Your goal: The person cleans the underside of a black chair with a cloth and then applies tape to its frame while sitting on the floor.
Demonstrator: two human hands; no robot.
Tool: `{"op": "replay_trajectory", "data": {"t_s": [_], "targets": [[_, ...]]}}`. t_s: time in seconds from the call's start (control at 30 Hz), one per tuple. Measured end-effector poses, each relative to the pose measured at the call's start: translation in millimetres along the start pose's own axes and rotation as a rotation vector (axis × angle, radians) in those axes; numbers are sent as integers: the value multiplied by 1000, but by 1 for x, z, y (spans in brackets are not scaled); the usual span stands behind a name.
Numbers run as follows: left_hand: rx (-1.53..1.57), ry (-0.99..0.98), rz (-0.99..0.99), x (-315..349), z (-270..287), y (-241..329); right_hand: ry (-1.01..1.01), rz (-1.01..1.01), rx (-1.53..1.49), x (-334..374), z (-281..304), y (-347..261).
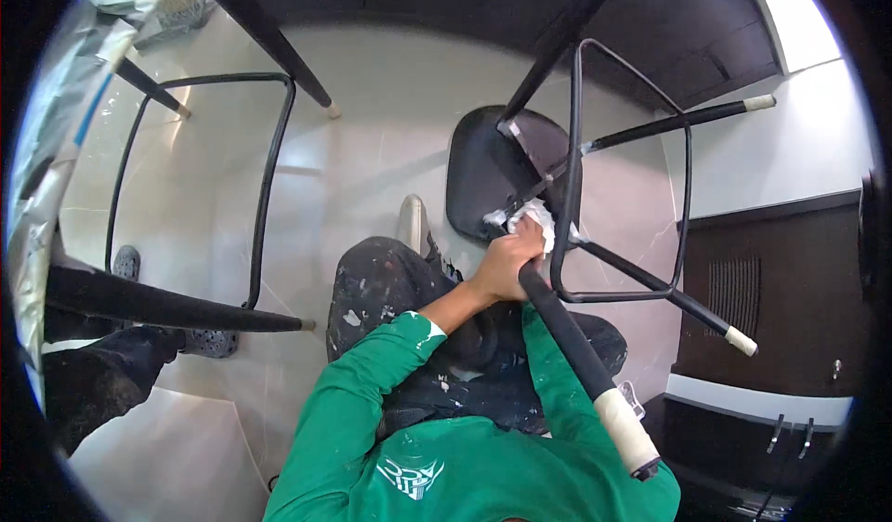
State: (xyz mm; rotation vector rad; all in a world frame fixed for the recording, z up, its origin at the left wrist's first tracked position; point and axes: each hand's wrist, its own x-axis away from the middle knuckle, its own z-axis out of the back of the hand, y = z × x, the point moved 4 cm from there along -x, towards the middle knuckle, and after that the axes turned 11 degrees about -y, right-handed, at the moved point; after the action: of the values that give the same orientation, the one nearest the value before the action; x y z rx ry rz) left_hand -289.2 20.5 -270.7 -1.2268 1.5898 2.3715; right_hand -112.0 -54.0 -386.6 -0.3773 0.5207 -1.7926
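An overturned stool lies before me, its black seat [483,160] down on the floor and its dark legs with cream-coloured ends pointing up and outward. My left hand [500,267] is closed around the near stool leg [567,336], close to the seat. Bunched white cloth [537,217] is at the fingertips, against the spot where the leg meets the seat. My right forearm, in a green sleeve [553,359], runs up behind that leg. Most of the right hand is hidden by the leg and the left hand, so its grip does not show. The stool's square black footrest [686,188] rises to the right.
Another stool with a black footrest [269,188] stands at the left, beside plastic sheeting [65,178]. Another person's grey clog [212,342] and dark trouser leg [111,378] show there. Dark cabinets [776,290] line the right. A small clear object [632,398] lies by my right side.
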Motion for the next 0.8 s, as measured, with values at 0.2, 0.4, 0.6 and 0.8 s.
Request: {"op": "replay_trajectory", "data": {"t_s": [0.2, 0.4, 0.6, 0.8], "targets": [[25, 50, 9, 0, 3, 0, -3, 35, -2, 7, 16, -13], [-27, 21, 28, 3, -1, -10, 88, 60, 19, 17, 31, -29], [9, -13, -9, -8, -5, 2, -111, -83, -20, 39, -23, -9], [-37, -20, 27, -5, -6, -1, 529, -35, 351, 1, 57, -19]]}}
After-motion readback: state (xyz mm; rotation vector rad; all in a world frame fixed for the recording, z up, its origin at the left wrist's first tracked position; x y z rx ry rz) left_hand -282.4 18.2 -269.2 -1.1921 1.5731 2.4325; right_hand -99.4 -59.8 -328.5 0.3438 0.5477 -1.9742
